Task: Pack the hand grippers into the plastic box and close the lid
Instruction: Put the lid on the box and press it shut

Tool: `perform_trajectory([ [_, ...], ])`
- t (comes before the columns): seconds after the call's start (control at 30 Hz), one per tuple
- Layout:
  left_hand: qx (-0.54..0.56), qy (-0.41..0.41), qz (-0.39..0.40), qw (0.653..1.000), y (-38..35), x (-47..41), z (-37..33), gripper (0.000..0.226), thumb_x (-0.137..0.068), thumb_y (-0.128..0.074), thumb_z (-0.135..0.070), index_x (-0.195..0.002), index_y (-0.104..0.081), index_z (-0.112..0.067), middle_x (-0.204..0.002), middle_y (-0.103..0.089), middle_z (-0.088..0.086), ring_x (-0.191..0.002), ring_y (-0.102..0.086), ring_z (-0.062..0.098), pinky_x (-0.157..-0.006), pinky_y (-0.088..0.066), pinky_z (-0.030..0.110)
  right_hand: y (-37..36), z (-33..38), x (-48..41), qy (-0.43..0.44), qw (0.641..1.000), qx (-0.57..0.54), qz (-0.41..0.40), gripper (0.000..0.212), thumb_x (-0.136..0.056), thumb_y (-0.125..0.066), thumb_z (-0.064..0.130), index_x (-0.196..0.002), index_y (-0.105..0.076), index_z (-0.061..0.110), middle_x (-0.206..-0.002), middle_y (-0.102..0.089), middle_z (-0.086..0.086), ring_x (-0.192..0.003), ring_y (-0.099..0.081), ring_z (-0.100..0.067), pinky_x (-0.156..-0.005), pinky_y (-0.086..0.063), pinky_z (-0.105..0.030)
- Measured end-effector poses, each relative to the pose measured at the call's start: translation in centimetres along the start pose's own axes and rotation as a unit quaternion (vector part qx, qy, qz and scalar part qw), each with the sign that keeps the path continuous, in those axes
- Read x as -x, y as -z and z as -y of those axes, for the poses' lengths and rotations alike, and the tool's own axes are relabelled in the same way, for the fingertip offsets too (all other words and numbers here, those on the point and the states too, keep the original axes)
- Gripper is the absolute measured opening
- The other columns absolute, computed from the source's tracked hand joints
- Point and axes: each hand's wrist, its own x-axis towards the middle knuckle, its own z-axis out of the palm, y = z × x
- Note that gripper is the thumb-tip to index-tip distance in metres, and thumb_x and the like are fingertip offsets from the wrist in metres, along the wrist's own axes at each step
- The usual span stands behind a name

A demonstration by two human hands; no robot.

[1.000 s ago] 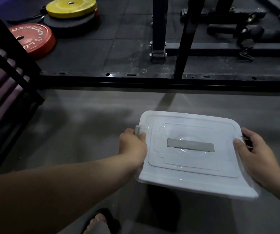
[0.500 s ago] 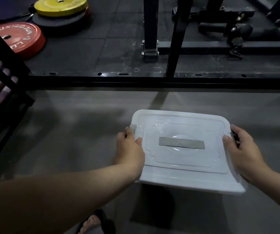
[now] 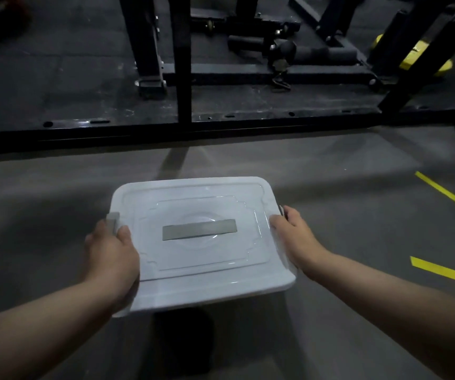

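The box [image 3: 201,286], lid [image 3: 198,207] on, is held above the floor [image 3: 344,215]. The left hand [image 3: 111,253] grips its left edge at the grey latch [image 3: 112,222]; the right hand [image 3: 293,237] grips its right edge.

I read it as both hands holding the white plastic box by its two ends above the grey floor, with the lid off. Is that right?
Not quite. The head view shows the lid on the plastic box, covering its top. The rest stands: the left hand and the right hand hold the box by its two ends above the grey floor.
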Motion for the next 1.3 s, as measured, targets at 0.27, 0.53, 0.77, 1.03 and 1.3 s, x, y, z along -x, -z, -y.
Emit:
perform_trajectory([
  [0.27, -0.005, 0.011, 0.0, 1.0, -0.2, -0.1, -0.2, 0.041, -0.097, -0.037, -0.035, -0.127, -0.041, -0.007, -0.127, -0.046, 0.026, -0.109, -0.05, 0.049, -0.095, -0.042, 0.056, -0.5, 0.5, 0.7, 0.119, 0.988, 0.059, -0.079, 0.005, -0.093, -0.057, 0.026, -0.097, -0.059, 0.023, -0.096, -0.068, 0.008, -0.089, -0.066, -0.014, -0.082, -0.054, -0.035],
  [0.53, 0.035, 0.031, 0.012, 0.999, 0.4, 0.7, -1.2, 0.041, -0.097, -0.037, -0.035, -0.128, -0.042, -0.01, -0.129, -0.045, 0.022, -0.108, -0.051, 0.046, -0.095, -0.044, 0.055, -0.5, 0.5, 0.7, 0.037, 0.998, -0.007, -0.057, 0.033, -0.092, -0.056, 0.043, -0.115, -0.057, 0.019, -0.098, -0.069, 0.007, -0.086, -0.068, -0.013, -0.08, -0.057, -0.037],
  [0.77, 0.014, 0.027, 0.041, 0.999, 0.8, 1.0, -1.1, 0.057, -0.092, -0.044, -0.05, -0.133, -0.034, -0.012, -0.137, -0.037, 0.016, -0.116, -0.047, 0.044, -0.098, -0.041, 0.053, -1.7, 0.2, 0.6, 0.069, 0.988, 0.082, -0.111, 0.045, -0.089, -0.058, 0.047, -0.124, -0.05, 0.019, -0.121, -0.054, 0.003, -0.116, -0.052, -0.021, -0.099, -0.047, -0.046],
  [1.03, 0.004, 0.011, 0.036, 0.999, 0.4, 0.7, -0.8, 0.058, -0.093, -0.046, -0.048, -0.136, -0.033, -0.011, -0.138, -0.037, 0.017, -0.119, -0.045, 0.044, -0.099, -0.04, 0.053, -2.2, 0.5, 1.1, 0.105, 0.975, 0.126, -0.148, 0.04, -0.094, -0.056, 0.036, -0.13, -0.052, 0.018, -0.122, -0.05, -0.001, -0.125, -0.039, -0.021, -0.104, -0.037, -0.035],
  [1.3, -0.042, 0.024, 0.033, 0.998, 0.3, 0.8, -1.3, 0.06, -0.096, -0.039, -0.046, -0.142, -0.025, -0.008, -0.145, -0.031, 0.018, -0.127, -0.039, 0.043, -0.101, -0.036, 0.054, -3.3, 0.5, 1.2, 0.117, 0.953, 0.234, -0.152, 0.047, -0.1, -0.038, 0.035, -0.14, -0.039, 0.009, -0.13, -0.042, -0.012, -0.126, -0.032, -0.029, -0.102, -0.034, -0.037],
])
